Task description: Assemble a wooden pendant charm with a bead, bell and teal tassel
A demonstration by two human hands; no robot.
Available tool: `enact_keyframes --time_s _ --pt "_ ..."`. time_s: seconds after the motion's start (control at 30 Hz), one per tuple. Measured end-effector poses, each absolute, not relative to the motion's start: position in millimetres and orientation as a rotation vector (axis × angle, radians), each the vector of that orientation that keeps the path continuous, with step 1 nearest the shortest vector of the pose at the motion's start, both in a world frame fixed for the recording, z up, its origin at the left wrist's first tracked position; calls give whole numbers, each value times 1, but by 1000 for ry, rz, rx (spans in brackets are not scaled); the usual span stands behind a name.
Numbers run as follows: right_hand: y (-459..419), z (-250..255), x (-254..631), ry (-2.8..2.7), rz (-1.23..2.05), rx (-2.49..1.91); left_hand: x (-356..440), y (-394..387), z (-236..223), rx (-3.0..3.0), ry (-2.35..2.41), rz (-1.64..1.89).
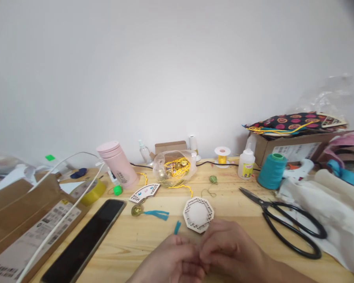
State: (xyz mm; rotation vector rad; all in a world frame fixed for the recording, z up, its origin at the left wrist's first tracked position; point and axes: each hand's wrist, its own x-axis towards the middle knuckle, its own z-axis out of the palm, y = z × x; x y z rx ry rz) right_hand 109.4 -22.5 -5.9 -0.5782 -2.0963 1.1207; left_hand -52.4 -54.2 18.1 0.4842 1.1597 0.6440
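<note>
My left hand (pixel 177 257) and my right hand (pixel 228 245) meet at the near edge of the view, fingers pinched together. From behind my left hand sticks the short end of a teal thread tassel (pixel 177 227), apparently held in its closed fingers. Whatever my right fingertips pinch is hidden. Just beyond them lies an octagonal wooden lattice pendant (pixel 198 214) with a yellow cord on top. To its left rest a fan-shaped wooden pendant (pixel 144 193) and a brass bell (pixel 137 210) with a teal tassel (pixel 156 214).
Black-handled scissors (pixel 293 224) lie at right, near a teal thread cone (pixel 272 171) and a glue bottle (pixel 246 163). A plastic bag (pixel 175 167) of bells and yellow cord stands at the back. Leftward are a phone (pixel 85 239), a pink tumbler (pixel 118 163) and a cardboard box (pixel 32 220).
</note>
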Motion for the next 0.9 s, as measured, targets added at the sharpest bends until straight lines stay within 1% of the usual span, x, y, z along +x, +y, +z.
enact_keyframes --time_s 0.13,0.27,0.37,0.6,0.8,0.9 --pt "-20 -6 110 -2043 1066 -590 -44 -50 13 346 1117 808" --pt "-15 -5 112 -1817 1129 -699 -33 -39 12 362 1137 954" --pt "-10 -3 115 -1648 1210 -800 -26 -27 11 467 1113 1001" --pt "11 -9 121 -1233 1482 -935 -16 6 4 668 1061 930" --pt "22 -12 126 -1069 1582 -908 -17 22 3 737 1020 861" --pt "23 -12 126 -1083 1547 -926 -19 22 1 733 1026 874"
